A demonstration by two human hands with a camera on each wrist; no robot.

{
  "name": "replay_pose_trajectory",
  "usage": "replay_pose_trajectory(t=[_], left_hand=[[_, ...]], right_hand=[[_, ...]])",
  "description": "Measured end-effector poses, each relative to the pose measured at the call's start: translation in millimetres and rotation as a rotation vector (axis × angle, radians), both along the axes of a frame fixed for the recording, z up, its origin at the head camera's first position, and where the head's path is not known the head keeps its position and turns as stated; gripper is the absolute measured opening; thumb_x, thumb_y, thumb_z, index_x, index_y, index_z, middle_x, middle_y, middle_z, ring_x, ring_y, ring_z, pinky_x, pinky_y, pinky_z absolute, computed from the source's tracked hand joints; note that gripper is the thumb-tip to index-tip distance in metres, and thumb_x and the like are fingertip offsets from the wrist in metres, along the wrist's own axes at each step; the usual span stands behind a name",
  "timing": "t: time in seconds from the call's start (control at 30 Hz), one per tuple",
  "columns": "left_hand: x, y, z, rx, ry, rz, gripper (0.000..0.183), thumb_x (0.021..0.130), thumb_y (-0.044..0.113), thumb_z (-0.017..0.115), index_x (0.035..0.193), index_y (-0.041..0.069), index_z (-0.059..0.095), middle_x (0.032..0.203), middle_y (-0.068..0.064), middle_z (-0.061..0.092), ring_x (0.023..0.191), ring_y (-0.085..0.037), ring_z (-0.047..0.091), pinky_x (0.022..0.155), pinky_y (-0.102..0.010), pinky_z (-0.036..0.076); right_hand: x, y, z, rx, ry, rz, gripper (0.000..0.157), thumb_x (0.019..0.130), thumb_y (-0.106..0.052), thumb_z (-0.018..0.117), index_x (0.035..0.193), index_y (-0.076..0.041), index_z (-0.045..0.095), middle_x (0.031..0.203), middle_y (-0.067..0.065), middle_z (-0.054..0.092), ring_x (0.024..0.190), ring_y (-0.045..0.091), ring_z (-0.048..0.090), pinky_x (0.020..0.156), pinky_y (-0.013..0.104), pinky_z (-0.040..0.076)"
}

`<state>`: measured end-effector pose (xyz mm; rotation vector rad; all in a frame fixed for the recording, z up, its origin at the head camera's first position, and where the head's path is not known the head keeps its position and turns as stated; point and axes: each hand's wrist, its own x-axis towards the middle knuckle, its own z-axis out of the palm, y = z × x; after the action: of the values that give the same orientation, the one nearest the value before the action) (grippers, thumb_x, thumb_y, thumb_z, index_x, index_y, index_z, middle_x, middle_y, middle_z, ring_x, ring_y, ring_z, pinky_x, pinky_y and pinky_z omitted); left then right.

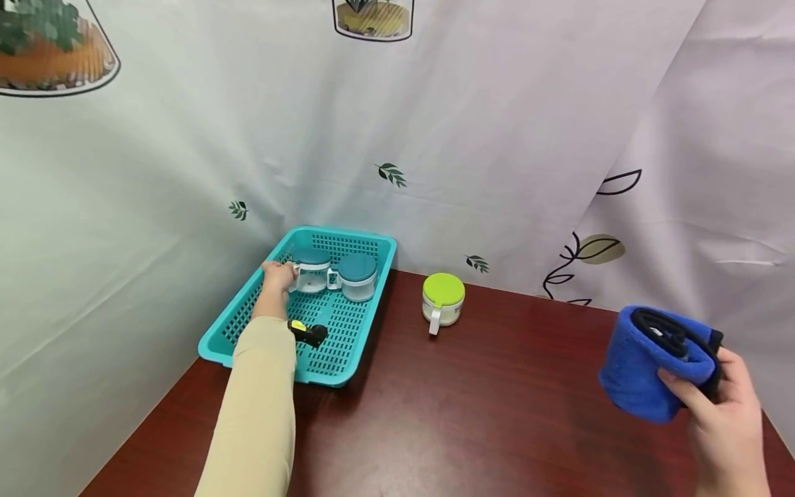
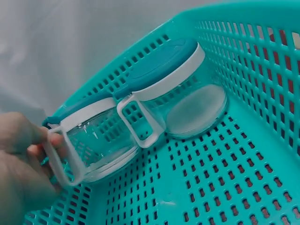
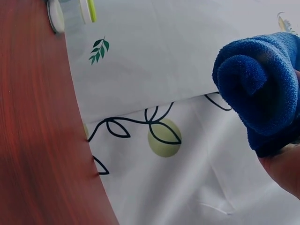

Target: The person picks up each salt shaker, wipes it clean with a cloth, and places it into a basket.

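Left-hand jar [image 2: 105, 145], a squat, see-through cylinder with a white collar, a smooth teal lid and a looped white handle, is inside the turquoise basket [image 1: 388, 259], near its far left corner. Its wall shows glossy highlights; whether it is glass or clear plastic I cannot tell. The left hand [image 2: 23, 161] has its fingers curled through the handle and clamped on it.

Just beside it, to the right, stands a second jar [image 1: 358, 284] of matching make: round teal lid, white collar, clear body, and an angular white handle pointing toward the first. The basket is shallow and rectangular, moulded with rounded corners, its walls and floor pierced by rows of small slots.

Well apart on the right, the right hand [image 1: 727, 414] holds a blue cloth [image 1: 646, 376] above the worktop [image 1: 484, 400], thumb and fingers clamped on the roll. The fabric is thick and fuzzy, wound into a soft spiral with a dark edging.

Between basket and cloth, a round jar with a flat lime-green lid [image 1: 443, 297] sits on the worktop, its pale handle facing the person. The worktop is reddish brown, faintly streaked and softly shiny. Behind hangs a creased, pale sheet [image 1: 515, 159] printed with leaves.
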<state>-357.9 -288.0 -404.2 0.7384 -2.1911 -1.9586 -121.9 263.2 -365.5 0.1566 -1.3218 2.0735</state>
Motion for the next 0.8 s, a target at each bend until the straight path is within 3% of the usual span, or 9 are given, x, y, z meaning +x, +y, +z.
replay_pose_trajectory(t=[0.17, 0.37, 0.57, 0.67, 0.8], left_hand=[[1.0, -2, -1.1, -0.066, -0.019, -0.038, 0.009, 0.1, 0.012, 0.033, 0.101, 0.006, 0.026, 0.103, -0.009, 0.04, 0.106, -0.025, 0.039, 0.084, -0.036, 0.029], [0.0, -1, 1.8, 0.021, -0.006, -0.028, 0.027, 0.097, 0.003, 0.032, 0.122, 0.01, 0.024, 0.135, -0.015, 0.026, 0.123, -0.028, 0.027, 0.095, -0.038, 0.027], [-2.3, -1, 2.4, -0.084, -0.018, -0.076, 0.038, 0.092, -0.001, 0.029, 0.129, 0.004, 0.023, 0.134, -0.018, 0.026, 0.123, -0.03, 0.027, 0.094, -0.039, 0.028], [-1.5, 1, 5.6, -0.085, -0.008, -0.097, 0.046, 0.092, -0.001, 0.03, 0.136, 0.002, 0.019, 0.137, -0.015, 0.026, 0.125, -0.029, 0.028, 0.098, -0.039, 0.027], [2.7, 11, 25.1, -0.146, 0.037, -0.124, 0.054, 0.094, 0.005, 0.033, 0.143, 0.009, 0.01, 0.147, -0.012, 0.016, 0.133, -0.03, 0.02, 0.104, -0.042, 0.023]], right_hand=[[2.3, 4, -1.7, -0.005, -0.023, -0.014, 0.049, 0.074, 0.034, 0.045, 0.117, 0.01, 0.049, 0.109, 0.016, 0.063, 0.097, 0.019, 0.061, 0.073, 0.021, 0.05], [5.1, 6, -2.1, 0.025, -0.078, -0.068, 0.049, 0.074, 0.033, 0.046, 0.117, 0.009, 0.049, 0.109, 0.015, 0.063, 0.097, 0.018, 0.061, 0.073, 0.019, 0.049], [4.4, 6, -1.0, 0.031, -0.12, -0.097, 0.05, 0.074, 0.033, 0.047, 0.118, 0.01, 0.049, 0.111, 0.015, 0.062, 0.099, 0.018, 0.06, 0.073, 0.019, 0.049], [4.1, 7, -2.3, 0.044, -0.118, -0.091, 0.05, 0.075, 0.033, 0.047, 0.119, 0.009, 0.048, 0.113, 0.014, 0.061, 0.101, 0.018, 0.059, 0.074, 0.019, 0.049], [3.2, 7, -4.6, 0.069, -0.12, -0.085, 0.051, 0.075, 0.032, 0.047, 0.12, 0.008, 0.048, 0.115, 0.013, 0.06, 0.103, 0.018, 0.057, 0.074, 0.018, 0.049]])
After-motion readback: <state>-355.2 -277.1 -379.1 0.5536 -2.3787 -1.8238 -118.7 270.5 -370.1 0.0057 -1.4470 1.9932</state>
